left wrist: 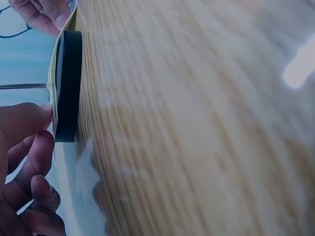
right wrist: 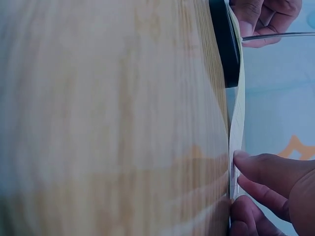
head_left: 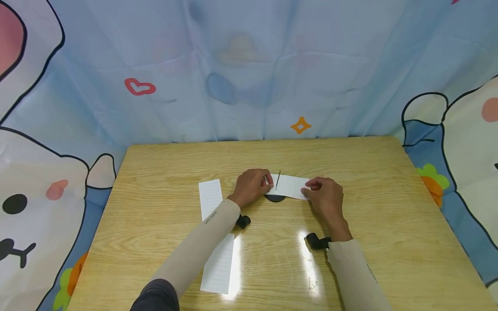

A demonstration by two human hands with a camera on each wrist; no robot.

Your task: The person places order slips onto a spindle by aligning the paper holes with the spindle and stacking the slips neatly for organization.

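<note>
A thin metal spike (head_left: 278,179) rises from a round black base (head_left: 275,198) on the table, like a bill spike. Over the base lies a white lined paper slip (head_left: 293,186), and the spike stands up through it. My left hand (head_left: 253,186) pinches the slip's left end close beside the spike. At the other end, my right hand (head_left: 324,196) pinches the slip between thumb and fingers. In the left wrist view the slip rests against the top of the black base (left wrist: 69,86). The right wrist view shows the slip (right wrist: 237,123) sloping from the base down towards the tabletop.
Two more lined paper slips lie to the left: an upper slip (head_left: 210,194) and a lower slip (head_left: 218,270), both partly behind my left sleeve (head_left: 198,239). Behind the wooden table (head_left: 389,194) hangs a printed blue curtain (head_left: 253,86).
</note>
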